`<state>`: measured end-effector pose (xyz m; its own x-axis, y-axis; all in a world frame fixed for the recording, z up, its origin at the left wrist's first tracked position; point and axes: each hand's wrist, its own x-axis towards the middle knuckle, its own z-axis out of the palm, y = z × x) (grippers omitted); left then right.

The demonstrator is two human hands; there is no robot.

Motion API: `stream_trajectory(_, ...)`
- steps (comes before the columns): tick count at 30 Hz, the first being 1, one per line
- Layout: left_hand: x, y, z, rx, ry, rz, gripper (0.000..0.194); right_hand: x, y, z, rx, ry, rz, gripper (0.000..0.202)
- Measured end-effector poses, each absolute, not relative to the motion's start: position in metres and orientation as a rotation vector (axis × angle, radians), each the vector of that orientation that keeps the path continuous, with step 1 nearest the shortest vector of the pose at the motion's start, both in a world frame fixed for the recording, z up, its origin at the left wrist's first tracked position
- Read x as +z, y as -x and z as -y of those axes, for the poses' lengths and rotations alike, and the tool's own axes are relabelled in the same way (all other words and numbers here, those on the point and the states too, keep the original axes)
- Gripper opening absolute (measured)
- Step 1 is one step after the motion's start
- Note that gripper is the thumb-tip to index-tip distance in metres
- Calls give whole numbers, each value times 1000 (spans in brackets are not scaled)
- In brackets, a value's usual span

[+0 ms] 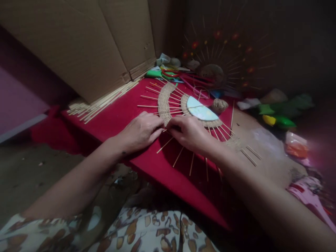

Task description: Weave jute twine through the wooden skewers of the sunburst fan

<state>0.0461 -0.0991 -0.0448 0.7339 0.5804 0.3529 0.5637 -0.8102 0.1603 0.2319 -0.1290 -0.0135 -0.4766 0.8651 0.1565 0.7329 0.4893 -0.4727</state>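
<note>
A half-circle of thin sticks woven with brown twine lies on the red cloth, with a pale blue half-disc (201,109) at its centre. Its outer woven band (164,103) ends at my fingers. My left hand (143,128) is closed, thumb and index finger pinching at a stick by the band's lower end. Right against it, my right hand (189,133) is closed with curled fingers on the twine at that same spot; its fingertips are partly hidden. From the twine ball (219,105), a strand crosses the half-disc towards the band.
A bundle of loose sticks (105,99) lies at the left by a cardboard sheet (78,42). Scissors with red-orange handles (170,73) are at the back. A pink glue gun (307,196) rests at the right. A larger stick piece with flowers (214,71) leans behind.
</note>
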Motion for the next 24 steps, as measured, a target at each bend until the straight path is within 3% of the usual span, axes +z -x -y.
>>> stream_trajectory(5,-45,-40,98,640,-2884,-937,17,-26,-229,119,481,1228,2360,17)
stream_trajectory(15,-36,-7,103,578,-2857,-978,26,-38,-225,134,-83,1268,2680,24)
stream_trajectory(24,-31,11,122,435,-2882,-822,23,-33,-218,136,-145,1325,2750,27)
